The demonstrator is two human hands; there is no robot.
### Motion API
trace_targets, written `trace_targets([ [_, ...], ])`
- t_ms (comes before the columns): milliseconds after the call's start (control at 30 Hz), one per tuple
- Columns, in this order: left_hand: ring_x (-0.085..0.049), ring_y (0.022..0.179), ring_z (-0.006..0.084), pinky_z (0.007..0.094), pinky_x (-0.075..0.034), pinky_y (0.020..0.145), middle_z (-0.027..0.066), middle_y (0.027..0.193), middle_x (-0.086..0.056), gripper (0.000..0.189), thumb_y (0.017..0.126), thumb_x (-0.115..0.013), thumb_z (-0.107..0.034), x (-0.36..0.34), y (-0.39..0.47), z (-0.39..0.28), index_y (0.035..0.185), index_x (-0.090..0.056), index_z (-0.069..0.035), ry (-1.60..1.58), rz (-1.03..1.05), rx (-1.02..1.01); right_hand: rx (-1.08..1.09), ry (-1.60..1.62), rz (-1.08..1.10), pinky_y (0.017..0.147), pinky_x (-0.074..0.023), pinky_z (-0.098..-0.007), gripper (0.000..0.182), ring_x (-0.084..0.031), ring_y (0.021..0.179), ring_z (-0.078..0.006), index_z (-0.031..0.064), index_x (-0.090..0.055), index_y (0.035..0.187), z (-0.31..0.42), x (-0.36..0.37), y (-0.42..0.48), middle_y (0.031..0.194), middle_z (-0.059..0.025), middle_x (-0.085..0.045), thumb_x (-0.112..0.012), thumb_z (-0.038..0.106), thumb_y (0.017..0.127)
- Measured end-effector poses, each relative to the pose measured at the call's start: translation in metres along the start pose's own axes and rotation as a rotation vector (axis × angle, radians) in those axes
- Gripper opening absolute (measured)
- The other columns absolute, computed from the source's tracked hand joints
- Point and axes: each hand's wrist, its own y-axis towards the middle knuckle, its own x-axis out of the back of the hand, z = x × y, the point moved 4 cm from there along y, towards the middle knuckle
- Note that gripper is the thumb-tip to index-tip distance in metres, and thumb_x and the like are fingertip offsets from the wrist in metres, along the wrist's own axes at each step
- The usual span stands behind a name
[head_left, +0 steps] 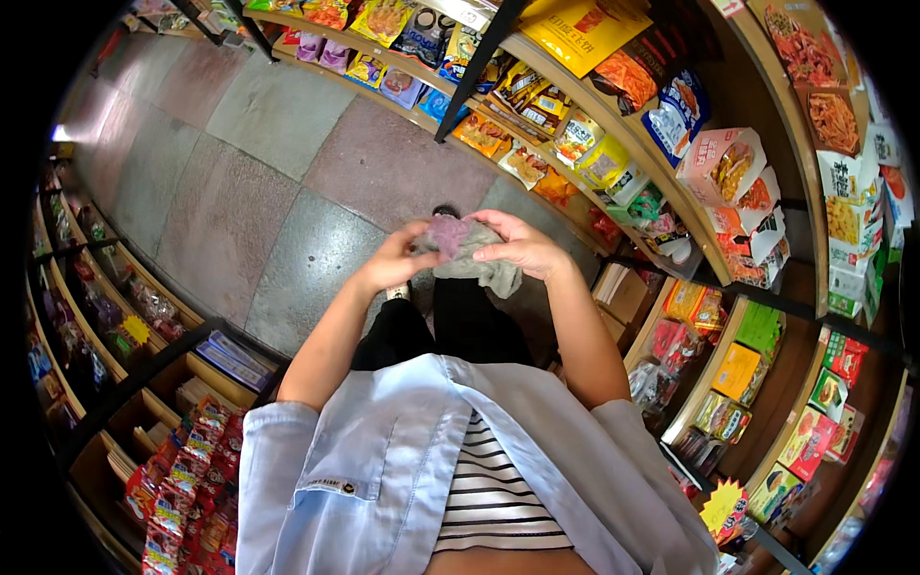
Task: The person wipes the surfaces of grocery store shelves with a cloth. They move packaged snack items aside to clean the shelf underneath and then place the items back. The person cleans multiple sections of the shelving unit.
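A grey cloth point(467, 255) with a pinkish-purple patch is bunched up in front of my legs, above the floor. My left hand point(402, 255) grips its left side, with the fingers partly behind it. On the opposite side my right hand point(521, 244) holds the cloth between thumb and fingers. One end of the fabric droops below my right hand. Whether the purple patch belongs to the same cloth or is a second one, I cannot tell.
Shelves point(553, 147) of bagged snacks curve along the front and right. Lower right, another rack holds boxed and packaged goods point(740, 370). At left are more shelves point(136, 287) and hanging red snack packets point(190, 460). Grey and reddish tiles point(233, 190) cover the aisle floor.
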Motion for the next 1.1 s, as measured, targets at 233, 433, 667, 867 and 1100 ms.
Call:
trace_targets([
  [233, -0.06, 0.078, 0.0115, 0.0257, -0.049, 0.068, 0.0044, 0.092, -0.063, 0.028, 0.081, -0.06, -0.013, -0.032, 0.038, -0.014, 0.107, -0.056, -0.006, -0.449, -0.134, 0.146, -0.443, 0.083, -0.129, 0.081, -0.0464, -0.0305, 0.046, -0.058, 0.092, -0.0139, 0.0057, -0.052, 0.117, -0.061, 0.055, -0.021, 0.102, -0.005, -0.061, -0.059, 0.037, 0.085],
  [433, -0.06, 0.067, 0.0342, 0.0385, -0.048, 0.06, 0.0195, 0.078, -0.061, 0.027, 0.072, -0.06, -0.016, -0.083, 0.075, -0.042, 0.091, -0.055, 0.003, 0.397, -0.669, -0.085, -0.468, 0.591, 0.104, 0.092, -0.0366, -0.0523, 0.065, -0.05, 0.11, -0.0279, 0.0144, -0.037, 0.13, -0.121, 0.131, -0.023, 0.123, -0.0111, -0.048, -0.039, 0.061, 0.085],
  [667, -0.05, 0.108, 0.0321, 0.0401, -0.041, 0.091, 0.0186, 0.113, -0.053, 0.035, 0.07, -0.064, -0.021, -0.231, 0.168, -0.005, 0.097, -0.055, -0.001, 0.701, -0.264, -0.354, -0.303, 0.299, -0.416, 0.087, -0.0439, -0.0368, 0.04, -0.056, 0.101, -0.0256, 0.0014, -0.046, 0.12, -0.117, 0.258, -0.006, 0.112, -0.0131, -0.056, -0.055, 0.017, 0.084],
  [867, -0.039, 0.121, 0.0316, 0.0387, -0.031, 0.101, 0.0195, 0.127, -0.045, 0.037, 0.074, -0.058, -0.02, -0.22, 0.268, 0.011, 0.106, -0.055, -0.001, 0.876, -0.393, -0.348, 0.322, -0.796, -1.036, 0.096, -0.0343, -0.0363, 0.038, -0.044, 0.116, -0.0299, -0.0051, -0.046, 0.118, -0.064, 0.345, -0.027, 0.127, -0.0179, -0.044, -0.052, 0.017, 0.088],
  [1100, -0.025, 0.132, 0.0232, 0.0422, -0.009, 0.11, 0.0044, 0.141, -0.032, 0.046, 0.082, -0.049, -0.026, -0.208, 0.383, 0.032, 0.127, -0.048, -0.012, 1.205, -0.27, -0.249, 0.246, -2.099, -0.509, 0.1, -0.0276, -0.0478, 0.037, -0.029, 0.124, -0.0443, 0.004, -0.052, 0.119, -0.032, 0.351, 0.072, 0.134, -0.0239, -0.034, -0.051, 0.021, 0.087],
])
